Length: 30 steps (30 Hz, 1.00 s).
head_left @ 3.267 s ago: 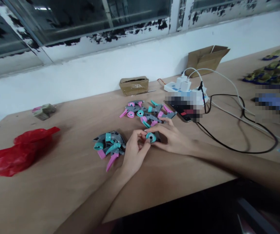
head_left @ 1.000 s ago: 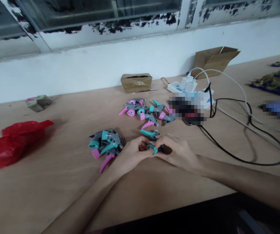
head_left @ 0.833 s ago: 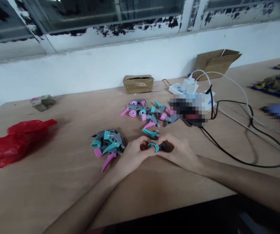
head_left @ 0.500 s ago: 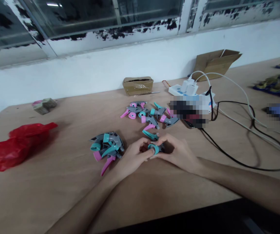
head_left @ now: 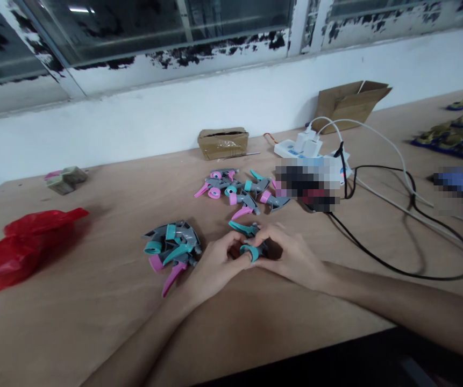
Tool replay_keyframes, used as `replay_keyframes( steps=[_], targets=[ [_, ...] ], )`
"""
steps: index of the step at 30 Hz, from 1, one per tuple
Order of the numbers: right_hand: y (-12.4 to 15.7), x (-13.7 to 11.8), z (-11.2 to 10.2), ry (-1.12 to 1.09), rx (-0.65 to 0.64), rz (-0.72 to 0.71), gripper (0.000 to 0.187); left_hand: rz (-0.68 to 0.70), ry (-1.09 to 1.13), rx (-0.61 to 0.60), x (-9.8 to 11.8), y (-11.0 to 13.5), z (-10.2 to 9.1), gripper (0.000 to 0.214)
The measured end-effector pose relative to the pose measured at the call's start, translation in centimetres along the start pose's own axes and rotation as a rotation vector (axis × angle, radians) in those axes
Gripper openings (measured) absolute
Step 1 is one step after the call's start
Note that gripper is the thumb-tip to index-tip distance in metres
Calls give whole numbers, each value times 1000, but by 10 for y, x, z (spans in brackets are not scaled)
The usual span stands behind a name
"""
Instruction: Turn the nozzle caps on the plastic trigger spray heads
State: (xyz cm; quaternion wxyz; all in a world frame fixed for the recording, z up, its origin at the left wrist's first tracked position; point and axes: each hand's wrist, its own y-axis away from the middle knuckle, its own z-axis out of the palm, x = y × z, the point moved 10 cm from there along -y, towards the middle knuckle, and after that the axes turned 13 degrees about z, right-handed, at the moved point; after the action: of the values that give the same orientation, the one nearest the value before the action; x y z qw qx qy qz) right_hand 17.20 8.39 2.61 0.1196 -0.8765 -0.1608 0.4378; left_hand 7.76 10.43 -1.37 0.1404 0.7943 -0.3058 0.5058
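Between my two hands, low over the table, is a grey trigger spray head (head_left: 249, 251) with a teal collar and a teal trigger. My left hand (head_left: 222, 262) is closed, thumb and fingers pinching at the collar. From the other side my right hand (head_left: 290, 257) grips its grey body, which the fingers partly hide. Left of my left hand lies a pile of grey spray heads (head_left: 177, 244) with teal and pink parts. Beyond my hands is a second group of similar spray heads (head_left: 237, 192), loosely spread.
A red plastic bag (head_left: 33, 244) lies at left, near small greenish blocks (head_left: 66, 180). Along the wall stand a small cardboard box (head_left: 223, 144) and an open carton (head_left: 348, 107). A white power strip (head_left: 290, 149) and looping black cable (head_left: 396, 274) occupy the right side.
The view has shifted slightly, moving everything a little to the left. Both hands keep hold of the same spray head, with its teal collar turned slightly.
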Motion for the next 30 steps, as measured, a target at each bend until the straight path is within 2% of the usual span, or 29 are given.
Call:
replay_keyframes(
  steps=[7,14,20,23,27,30],
  targets=[
    [-1,-1,-1,27,5,-6,19,21,-192,39,9,0,-5,14],
    [-1,-4,-2,34,6,-43,21,11,41,-3,-1,-1,1,23],
    [1,-3,2,82,-7,-71,24,19,42,14,-1,-1,0,18],
    [1,0,0,143,25,-59,22,34,-17,104,5,2,-4,17],
    [0,1,-3,174,51,-33,19,122,-226,338,23,12,-22,17],
    [-1,2,-5,184,66,-17,19,239,-362,354,40,15,-22,5]
  ],
)
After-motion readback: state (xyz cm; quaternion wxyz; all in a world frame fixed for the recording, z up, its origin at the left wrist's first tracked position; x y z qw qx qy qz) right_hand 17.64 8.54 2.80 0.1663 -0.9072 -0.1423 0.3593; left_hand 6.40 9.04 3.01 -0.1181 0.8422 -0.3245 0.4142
